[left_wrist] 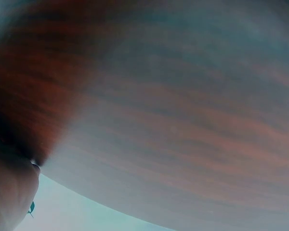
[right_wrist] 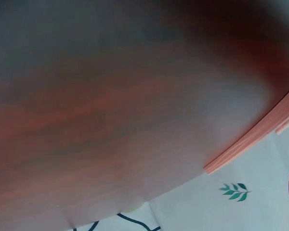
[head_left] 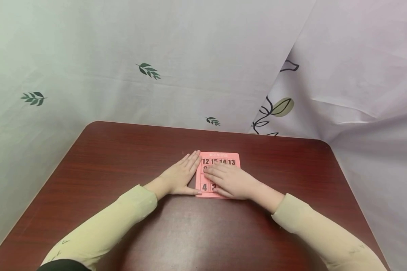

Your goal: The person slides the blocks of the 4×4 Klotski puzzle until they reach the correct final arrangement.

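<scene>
A pink sliding number puzzle [head_left: 204, 180] lies flat on the dark red wooden table [head_left: 196, 233]. Its top row reads 12, 15, 14, 13, and tiles 4 and 3 show lower down. Along the puzzle's left edge rest the straight fingers of my left hand [head_left: 178, 177], with the thumb at the lower left corner. My right hand [head_left: 235, 181] lies over the middle and right of the puzzle, fingertips touching the tiles and hiding many of them. The right wrist view catches only the puzzle's side edge [right_wrist: 253, 139]; part of my left hand [left_wrist: 12, 192] shows in the left wrist view.
Behind the table hangs a pale curtain [head_left: 190, 49] printed with green leaves. Another curtain fold [head_left: 366, 94] hangs along the right side. The table's rounded far corners reach up to the cloth.
</scene>
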`<state>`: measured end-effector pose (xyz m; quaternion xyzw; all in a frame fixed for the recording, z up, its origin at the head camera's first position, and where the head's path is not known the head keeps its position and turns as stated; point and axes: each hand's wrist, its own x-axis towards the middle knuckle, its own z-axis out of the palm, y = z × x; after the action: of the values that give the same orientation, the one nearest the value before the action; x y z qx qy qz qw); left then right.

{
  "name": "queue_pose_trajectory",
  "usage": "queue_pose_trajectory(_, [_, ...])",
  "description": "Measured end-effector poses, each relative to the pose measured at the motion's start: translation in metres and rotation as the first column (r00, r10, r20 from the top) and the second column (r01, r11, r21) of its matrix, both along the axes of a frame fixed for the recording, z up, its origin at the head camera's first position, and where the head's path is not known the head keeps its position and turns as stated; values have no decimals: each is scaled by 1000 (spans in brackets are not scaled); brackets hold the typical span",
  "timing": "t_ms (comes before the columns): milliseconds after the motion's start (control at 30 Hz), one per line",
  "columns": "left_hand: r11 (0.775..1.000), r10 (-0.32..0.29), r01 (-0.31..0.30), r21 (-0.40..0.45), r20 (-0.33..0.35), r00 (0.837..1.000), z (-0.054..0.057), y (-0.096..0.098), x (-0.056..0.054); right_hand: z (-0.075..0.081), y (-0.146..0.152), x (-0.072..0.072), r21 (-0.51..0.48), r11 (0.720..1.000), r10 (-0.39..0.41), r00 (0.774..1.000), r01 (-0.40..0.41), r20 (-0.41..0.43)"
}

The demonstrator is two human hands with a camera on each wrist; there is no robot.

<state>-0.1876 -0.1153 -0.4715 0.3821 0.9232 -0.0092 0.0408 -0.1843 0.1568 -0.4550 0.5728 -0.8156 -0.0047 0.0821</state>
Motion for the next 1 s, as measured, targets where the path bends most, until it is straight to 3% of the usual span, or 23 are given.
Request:
queue_pose_trajectory(200, [1000, -7, 7, 14, 2, 1000, 1, 0, 1, -3, 3, 17, -27, 994, 108, 994, -109, -30])
queue_pose_trajectory(367, [1000, -2, 2, 16, 5, 1000, 1, 0, 1, -4, 4, 24, -3, 991, 134, 989, -134, -55])
queue_pose_trajectory(833, [1000, 1, -1, -9, -2, 1000, -2, -1, -1, -3, -2, 6, 46, 999, 27, 999, -26, -32])
queue_pose_trajectory(1000, [1000, 2, -2, -4, 6, 1000, -3, 0, -2, -4, 1, 9, 31, 999, 33, 999, -31, -37])
